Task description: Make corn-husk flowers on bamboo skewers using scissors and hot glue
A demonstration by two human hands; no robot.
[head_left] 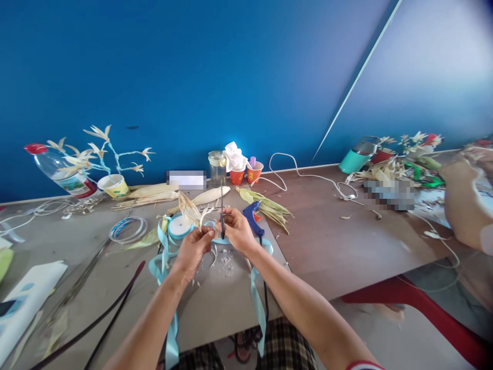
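Observation:
My left hand (194,249) is closed, pinching the base of a dried corn husk flower (189,210) with pale, spread petals. In my right hand (239,231) is a pair of scissors (222,218), narrow blades pointing up, a short way right of the flower. My fingers partly hide the scissors' handles. Light blue ribbon (172,329) trails under both wrists and over the table's front edge. A ribbon spool (179,226) lies just beyond my left hand. Right of my right hand rests a blue glue gun (252,218). Small clear scraps (225,264) lie scattered below my hands.
Corn husks (269,205) lie toward the wall. A husk-flower branch stands in a paper cup (113,186) beside a tilted bottle (73,177). Red cups (237,176) and a jar (217,167) line the back. A white cord (311,176) crosses rightward, toward another person's arm (464,205).

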